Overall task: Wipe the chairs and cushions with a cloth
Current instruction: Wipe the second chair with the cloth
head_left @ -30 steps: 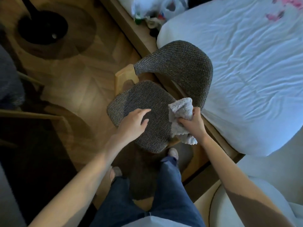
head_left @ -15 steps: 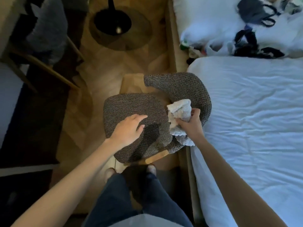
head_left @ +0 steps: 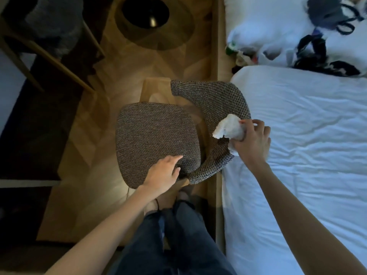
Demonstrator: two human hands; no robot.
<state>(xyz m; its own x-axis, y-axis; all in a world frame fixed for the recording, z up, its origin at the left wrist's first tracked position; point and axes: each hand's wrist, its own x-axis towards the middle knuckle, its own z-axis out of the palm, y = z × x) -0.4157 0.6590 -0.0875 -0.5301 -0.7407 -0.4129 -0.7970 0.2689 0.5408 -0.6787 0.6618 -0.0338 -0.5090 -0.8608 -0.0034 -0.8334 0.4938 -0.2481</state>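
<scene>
A chair with a grey woven seat cushion (head_left: 155, 135) and a curved woven backrest (head_left: 216, 108) stands below me on a wooden frame (head_left: 153, 86). My right hand (head_left: 252, 143) grips a bunched white cloth (head_left: 228, 129) and presses it against the inner face of the backrest, near its right end. My left hand (head_left: 164, 173) rests flat with fingers spread on the near right corner of the seat cushion, holding nothing.
A bed with a white wrinkled sheet (head_left: 307, 145) lies right beside the chair; clothes and bags (head_left: 317, 48) are piled at its far end. A black round lamp base (head_left: 145, 10) stands on the parquet floor ahead. Another chair (head_left: 49, 36) is at far left. My legs are below.
My right hand has carried the cloth from the gap beside the seat up onto the backrest. My left hand slid toward the seat's near corner. The view has shifted leftward.
</scene>
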